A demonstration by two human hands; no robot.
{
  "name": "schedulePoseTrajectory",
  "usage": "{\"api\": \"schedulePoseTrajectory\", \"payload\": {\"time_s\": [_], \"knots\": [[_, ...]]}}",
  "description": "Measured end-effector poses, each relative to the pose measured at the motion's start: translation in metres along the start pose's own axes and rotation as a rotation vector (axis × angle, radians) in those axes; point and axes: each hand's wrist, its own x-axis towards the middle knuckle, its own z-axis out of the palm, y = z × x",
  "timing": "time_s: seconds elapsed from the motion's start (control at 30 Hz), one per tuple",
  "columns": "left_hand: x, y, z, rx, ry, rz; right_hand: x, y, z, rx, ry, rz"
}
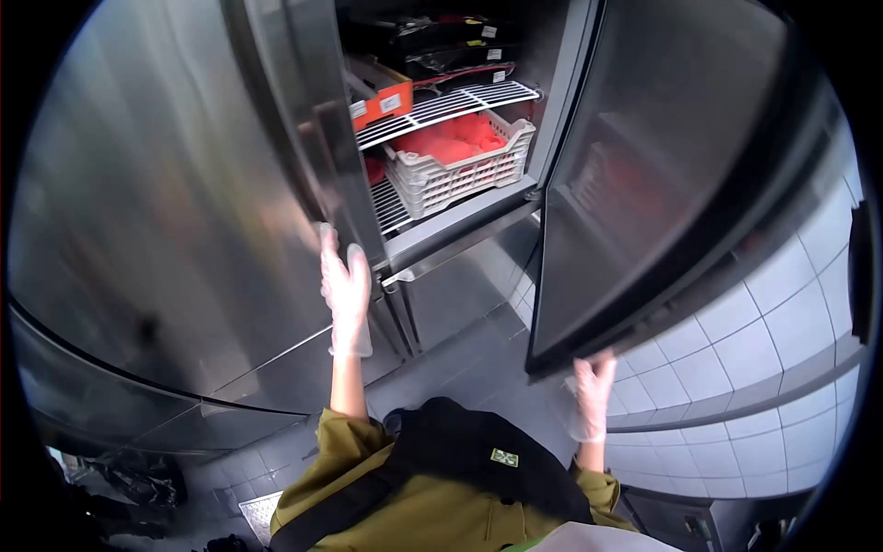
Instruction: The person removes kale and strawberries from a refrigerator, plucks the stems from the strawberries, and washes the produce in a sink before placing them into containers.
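My left hand (345, 290), in a thin clear glove, lay open and flat, fingers straight, against the inner edge of the left door (166, 202) at about 9 o'clock from the middle of my view; it closed on nothing. My right hand (593, 396), gloved too, was up at the bottom corner of the right door (662, 156), down near 5 o'clock, fingertips touching the lower edge (whether that grip curled under the lip I could not tell).

Both doors stood open, the cabinet between them at 12 o'clock. Inside, a white crate (460, 170) with something red in it sat under a wire shelf (451, 103), and an orange-labelled box (382, 101) rested on that shelf at its 9 o'clock end. A tiled wall (773, 350) ran off at 4 o'clock.

I judged the doors heavy, stiff steel, smooth and likely slick under a glove. A flat face gives little purchase, so the edges, where my hands were, seemed the best hold.
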Motion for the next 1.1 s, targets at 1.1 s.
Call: {"api": "schedulePoseTrajectory", "payload": {"time_s": [1.1], "knots": [[-0.104, 0.081, -0.176, 0.608, 1.204, 0.371, 0.093, -0.072, 0.319, -0.073, -0.693, -0.503]]}}
